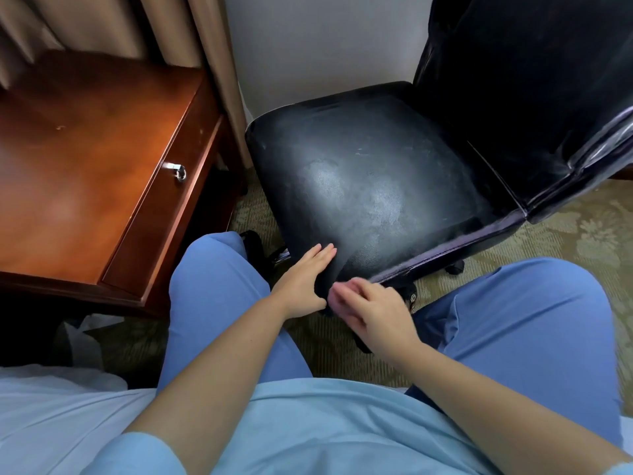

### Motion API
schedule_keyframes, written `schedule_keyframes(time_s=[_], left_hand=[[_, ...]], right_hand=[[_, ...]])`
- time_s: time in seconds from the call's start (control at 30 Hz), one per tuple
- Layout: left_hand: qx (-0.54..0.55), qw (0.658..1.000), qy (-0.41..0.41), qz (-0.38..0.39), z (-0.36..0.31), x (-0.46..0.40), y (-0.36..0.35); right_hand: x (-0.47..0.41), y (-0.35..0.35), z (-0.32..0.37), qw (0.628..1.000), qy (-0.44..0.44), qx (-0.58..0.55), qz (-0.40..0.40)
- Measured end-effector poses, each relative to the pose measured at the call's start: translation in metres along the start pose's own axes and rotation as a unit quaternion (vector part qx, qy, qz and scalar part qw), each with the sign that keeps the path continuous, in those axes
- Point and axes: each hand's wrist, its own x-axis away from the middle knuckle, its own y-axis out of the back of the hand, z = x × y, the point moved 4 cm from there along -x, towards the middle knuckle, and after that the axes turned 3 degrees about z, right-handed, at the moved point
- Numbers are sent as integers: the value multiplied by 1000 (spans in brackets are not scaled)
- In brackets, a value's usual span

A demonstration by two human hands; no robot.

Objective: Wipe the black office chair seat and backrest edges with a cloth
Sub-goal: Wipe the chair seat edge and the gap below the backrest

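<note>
At seat (370,173) front corner, left hand (301,282) flat on dark cloth (325,286), right hand (373,310) blurred, grasp unclear

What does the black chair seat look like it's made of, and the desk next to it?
The chair seat looks like black leather or faux leather: fine pebbled grain, a soft sheen, stitched piping along the front edge. The desk looks like reddish-brown wood or veneer under glossy varnish, with blurred reflections on top.

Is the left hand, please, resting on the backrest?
No, the left hand lies flat on the seat's front corner, away from the backrest.
</note>
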Motion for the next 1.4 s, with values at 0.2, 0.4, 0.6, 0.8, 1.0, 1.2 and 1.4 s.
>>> schedule_keyframes(time_s=[0.2, 0.4, 0.6, 0.8, 1.0, 1.2, 1.4], left_hand=[[-159, 987, 12, 24, -3, -1, -5], [-196, 981, 10, 11, -4, -1, -6], [-212, 977, 6, -3, -7, -3, -6], [-217, 976, 12, -17, -8, -4, -8], [-188, 982, 7, -14, -9, -4, -7], [-198, 980, 19, -13, -8, -4, -8], [-163, 987, 14, -5, -9, -4, -5]], right_hand=[[-7, 2, 4, 994, -83, 69, -33], [0, -2, 7, 996, -14, 86, -10], [1, 1, -4, 996, -17, 83, -11], [0, 8, -17, 977, -171, 91, -84], [0, 1, -9, 998, -52, 30, -35], [-1, 7, -27, 968, -212, -60, -118], [2, -13, -2, 997, -52, -48, 0]])
